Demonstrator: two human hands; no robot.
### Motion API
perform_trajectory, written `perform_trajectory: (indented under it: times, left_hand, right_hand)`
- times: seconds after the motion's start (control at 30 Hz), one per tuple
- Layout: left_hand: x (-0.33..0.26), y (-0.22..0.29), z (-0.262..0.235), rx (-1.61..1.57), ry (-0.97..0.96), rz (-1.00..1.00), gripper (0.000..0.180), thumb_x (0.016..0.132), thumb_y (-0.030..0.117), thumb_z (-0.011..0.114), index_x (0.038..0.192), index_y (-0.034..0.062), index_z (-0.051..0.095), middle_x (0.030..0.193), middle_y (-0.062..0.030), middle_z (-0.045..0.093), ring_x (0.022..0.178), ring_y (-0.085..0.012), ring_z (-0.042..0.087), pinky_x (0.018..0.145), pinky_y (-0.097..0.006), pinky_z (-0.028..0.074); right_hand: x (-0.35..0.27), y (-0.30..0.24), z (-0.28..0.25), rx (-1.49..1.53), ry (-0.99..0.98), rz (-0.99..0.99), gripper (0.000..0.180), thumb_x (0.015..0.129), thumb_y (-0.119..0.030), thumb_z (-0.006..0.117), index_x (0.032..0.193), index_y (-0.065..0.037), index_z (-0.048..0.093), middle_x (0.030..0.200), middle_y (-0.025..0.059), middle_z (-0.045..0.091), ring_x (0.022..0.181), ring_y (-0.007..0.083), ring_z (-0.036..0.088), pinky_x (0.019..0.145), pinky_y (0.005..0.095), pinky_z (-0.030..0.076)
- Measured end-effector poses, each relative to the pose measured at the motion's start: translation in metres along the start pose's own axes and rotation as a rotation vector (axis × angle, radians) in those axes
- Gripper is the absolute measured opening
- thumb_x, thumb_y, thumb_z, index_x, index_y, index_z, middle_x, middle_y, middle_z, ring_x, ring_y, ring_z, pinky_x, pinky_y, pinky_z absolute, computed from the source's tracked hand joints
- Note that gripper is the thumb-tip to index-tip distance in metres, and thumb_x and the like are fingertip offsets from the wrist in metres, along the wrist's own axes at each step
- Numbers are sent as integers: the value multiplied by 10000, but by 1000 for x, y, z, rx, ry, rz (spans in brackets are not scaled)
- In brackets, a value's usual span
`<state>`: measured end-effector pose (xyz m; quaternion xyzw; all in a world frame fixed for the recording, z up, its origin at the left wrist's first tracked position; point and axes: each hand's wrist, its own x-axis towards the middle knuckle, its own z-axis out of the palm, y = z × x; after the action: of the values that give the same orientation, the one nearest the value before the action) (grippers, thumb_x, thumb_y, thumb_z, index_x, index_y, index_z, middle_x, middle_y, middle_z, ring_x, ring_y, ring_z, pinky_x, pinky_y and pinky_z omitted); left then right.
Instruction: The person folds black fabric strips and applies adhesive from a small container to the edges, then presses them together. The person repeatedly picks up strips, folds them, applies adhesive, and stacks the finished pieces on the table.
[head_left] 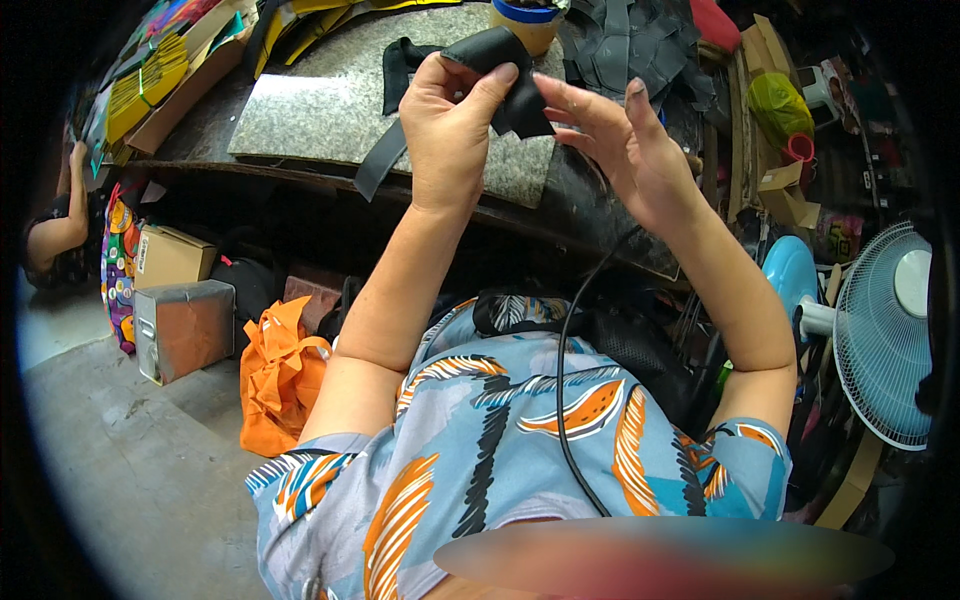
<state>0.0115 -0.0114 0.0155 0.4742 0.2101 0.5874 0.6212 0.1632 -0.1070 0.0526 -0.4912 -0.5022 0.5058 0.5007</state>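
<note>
Up above the dark surface (pixel 560 215), both hands work on a black piece of material (pixel 495 60), a soft, folded flap with a long strap hanging down from it to the left. Left hand (pixel 450 125) is closed on the piece, thumb pressed across its front and fingers curled behind, so it carries the weight. Right hand (pixel 625 135) is half open, its fingers spread and its fingertips (pixel 550 85) touching the right edge of the same black piece without clamping it. Under the hands a grey speckled felt mat (pixel 330 110) lies flat on the surface, and a round pot with a blue rim (pixel 527 20) stands at its far edge, just behind the held piece. More dark cut pieces (pixel 640 45) are heaped to the right of the pot. A thin black cable (pixel 565 400) runs down across the person's patterned shirt. Below the surface, on the floor, sit an orange bag (pixel 280 375), a metal box (pixel 185 328) and a cardboard box (pixel 172 257). A light blue fan (pixel 885 335) stands at the right, and another person's arm (pixel 55 225) shows at the far left.
</note>
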Motion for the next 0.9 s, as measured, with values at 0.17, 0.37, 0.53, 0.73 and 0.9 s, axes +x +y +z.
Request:
perform_trajectory:
  times: [0.17,0.37,0.53,0.73,0.9]
  left_hand:
    - [2,13,-5,115,-28,-42,140,865,71,733,936,19,623,833,-9,640,767,-67,600,706,-207,482]
    - [-14,37,2,18,-471,-305,160,858,95,744,922,29,613,837,-3,635,749,-54,598,643,-200,476]
    - [-12,18,11,53,-641,-527,344,869,153,735,1159,38,590,1000,-31,659,827,-66,636,676,-198,525]
    - [36,-23,44,107,-710,-320,496,872,181,739,1296,52,515,949,-42,640,789,-71,628,651,-211,524]
    - [55,-64,78,840,-544,1,573,830,119,746,1309,-20,465,950,-191,633,841,-301,684,686,-375,563]
  right_hand:
    - [1,-6,-23,-423,97,-84,759,1024,-619,159,1344,-43,538,1259,147,632,1220,227,548,1102,384,332]
    - [1,-6,-26,230,-15,126,809,1000,-664,208,1522,-46,188,1030,174,699,1009,227,666,929,363,491]
    - [18,-7,-43,393,267,96,827,972,-635,417,1559,-102,182,1189,243,644,1064,256,658,884,388,515]
    - [27,-21,-106,421,86,-445,449,1012,-348,533,1397,-176,377,1117,94,597,914,175,633,843,332,533]
    - [57,7,-178,-454,461,-228,626,1020,-448,451,1515,-90,315,1346,196,533,1185,259,566,1001,370,437]
